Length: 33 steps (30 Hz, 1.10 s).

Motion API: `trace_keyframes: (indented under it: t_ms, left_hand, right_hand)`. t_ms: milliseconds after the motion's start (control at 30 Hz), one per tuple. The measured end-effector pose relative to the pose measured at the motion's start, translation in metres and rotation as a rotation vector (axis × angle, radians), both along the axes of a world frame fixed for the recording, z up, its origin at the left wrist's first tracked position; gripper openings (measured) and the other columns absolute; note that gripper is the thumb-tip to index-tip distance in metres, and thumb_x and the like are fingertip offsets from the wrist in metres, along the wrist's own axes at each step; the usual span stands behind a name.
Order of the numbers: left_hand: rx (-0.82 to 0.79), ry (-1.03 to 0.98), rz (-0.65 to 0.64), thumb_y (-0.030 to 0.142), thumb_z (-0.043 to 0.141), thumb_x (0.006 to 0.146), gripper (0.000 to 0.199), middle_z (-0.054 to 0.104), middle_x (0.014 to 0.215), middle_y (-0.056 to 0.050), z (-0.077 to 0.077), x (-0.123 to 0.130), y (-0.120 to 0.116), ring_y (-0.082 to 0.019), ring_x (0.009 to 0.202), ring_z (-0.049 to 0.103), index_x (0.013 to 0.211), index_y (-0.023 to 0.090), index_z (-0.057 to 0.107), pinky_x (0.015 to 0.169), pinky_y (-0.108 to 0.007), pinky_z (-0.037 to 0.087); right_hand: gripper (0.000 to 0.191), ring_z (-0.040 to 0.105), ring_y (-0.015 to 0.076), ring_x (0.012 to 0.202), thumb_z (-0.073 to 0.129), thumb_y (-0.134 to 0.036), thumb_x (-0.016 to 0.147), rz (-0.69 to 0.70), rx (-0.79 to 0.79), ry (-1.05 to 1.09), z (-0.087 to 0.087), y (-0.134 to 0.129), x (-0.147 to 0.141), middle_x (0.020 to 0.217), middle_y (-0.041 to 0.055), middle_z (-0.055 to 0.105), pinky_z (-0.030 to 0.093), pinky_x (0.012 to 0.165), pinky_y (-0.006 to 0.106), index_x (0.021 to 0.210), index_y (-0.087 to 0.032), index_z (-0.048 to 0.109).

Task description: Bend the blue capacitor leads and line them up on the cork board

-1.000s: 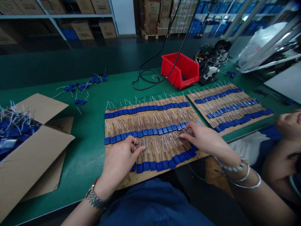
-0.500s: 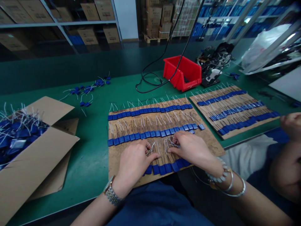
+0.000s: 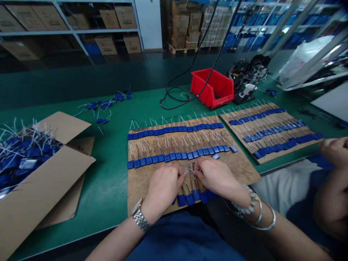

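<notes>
My left hand [image 3: 166, 185] is closed in a pinch on thin white-tipped wires [image 3: 187, 171] at the front of the brown board [image 3: 239, 166]. Close beside it, my right hand [image 3: 214, 175] pinches wires of the same bunch between thumb and fingers. These wires run down to a front row of flat blue parts with wire leads [image 3: 189, 199] along the board's near edge, some hidden by my hands. Two more rows of such blue parts [image 3: 170, 157] lie across the board behind. One loose blue part [image 3: 215, 156] sits just above my right hand.
An open cardboard box [image 3: 62, 170] full of blue parts stands at left. Loose parts [image 3: 104, 105] lie farther back. A red bin [image 3: 212, 88], a black cable [image 3: 176, 105] and a second filled board [image 3: 272, 130] are on the green table. Another person's arm [image 3: 333, 181] is at right.
My hands have come closer together, gathering the wire ends between them. The wires that stood spread apart are now bunched. The loose part by my right hand is more exposed. The view has shifted slightly.
</notes>
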<state>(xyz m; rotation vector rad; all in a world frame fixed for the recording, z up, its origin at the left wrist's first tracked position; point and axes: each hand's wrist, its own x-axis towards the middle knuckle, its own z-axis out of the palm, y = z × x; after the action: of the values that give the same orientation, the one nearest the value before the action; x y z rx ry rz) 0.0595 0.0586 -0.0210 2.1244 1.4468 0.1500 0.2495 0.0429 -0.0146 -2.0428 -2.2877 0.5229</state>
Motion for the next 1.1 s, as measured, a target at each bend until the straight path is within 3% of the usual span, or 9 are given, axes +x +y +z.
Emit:
trace_keyframes:
  t_ms: [200,333,500,633,833,967,1100]
  left_hand:
    - [-0.044,-0.12,0.025,0.033,0.051,0.097,0.017,0.066,0.089,0.0,0.009,-0.008,0.008,-0.016,0.082,0.058,0.088,0.022,0.061,0.072,-0.028,0.034]
    - [-0.116,-0.203,0.062,0.034,0.052,0.097,0.016,0.066,0.087,0.001,0.019,-0.017,0.016,-0.015,0.082,0.058,0.09,0.023,0.061,0.072,-0.028,0.033]
    - [-0.111,-0.251,0.063,0.032,0.054,0.097,0.014,0.065,0.084,0.003,0.025,-0.023,0.018,-0.014,0.08,0.057,0.09,0.023,0.062,0.072,-0.028,0.033]
    - [-0.105,-0.278,0.063,0.031,0.056,0.096,0.013,0.065,0.086,0.003,0.025,-0.025,0.018,-0.014,0.081,0.057,0.089,0.022,0.062,0.073,-0.028,0.033]
    - [-0.09,-0.31,0.073,0.029,0.057,0.096,0.012,0.064,0.085,0.004,0.029,-0.036,0.017,-0.014,0.081,0.055,0.086,0.022,0.061,0.072,-0.028,0.033]
    - [-0.088,-0.323,0.071,0.031,0.057,0.096,0.013,0.064,0.083,0.005,0.032,-0.048,0.014,-0.013,0.08,0.054,0.086,0.023,0.06,0.072,-0.028,0.031]
    - [-0.104,-0.357,0.067,0.031,0.055,0.097,0.014,0.064,0.083,0.005,0.033,-0.058,0.012,-0.013,0.08,0.055,0.087,0.023,0.06,0.072,-0.027,0.032]
  right_hand:
    - [0.007,0.065,0.0209,0.073,0.053,-0.024,0.097,-0.067,-0.032,0.116,0.008,0.001,0.004,0.078,0.0012,0.07,0.038,0.065,0.031,0.092,-0.022,0.057]
    - [0.005,0.066,0.0188,0.074,0.053,-0.024,0.097,-0.088,-0.025,0.175,0.011,0.005,0.001,0.078,-0.0005,0.07,0.04,0.066,0.029,0.093,-0.023,0.055]
    - [0.007,0.068,0.0178,0.083,0.061,-0.022,0.093,-0.083,-0.017,0.177,0.015,0.009,-0.005,0.086,-0.0013,0.074,0.043,0.072,0.028,0.098,-0.024,0.065]
    - [0.008,0.07,0.0235,0.082,0.07,-0.031,0.088,-0.062,-0.016,0.094,0.014,0.013,-0.012,0.083,0.0021,0.075,0.042,0.07,0.032,0.089,-0.023,0.07]
    - [0.037,0.07,0.0346,0.08,0.077,-0.057,0.079,-0.074,0.0,-0.035,0.006,0.014,-0.035,0.077,0.0105,0.074,0.041,0.064,0.036,0.081,-0.02,0.071]
    - [0.021,0.07,0.0321,0.08,0.08,-0.04,0.076,-0.072,-0.036,-0.021,0.001,0.013,-0.048,0.078,0.0093,0.074,0.041,0.065,0.034,0.08,-0.021,0.072]
    - [0.006,0.068,0.026,0.08,0.069,-0.025,0.081,-0.038,-0.09,0.102,0.0,0.014,-0.051,0.077,0.0063,0.073,0.041,0.067,0.033,0.077,-0.021,0.072]
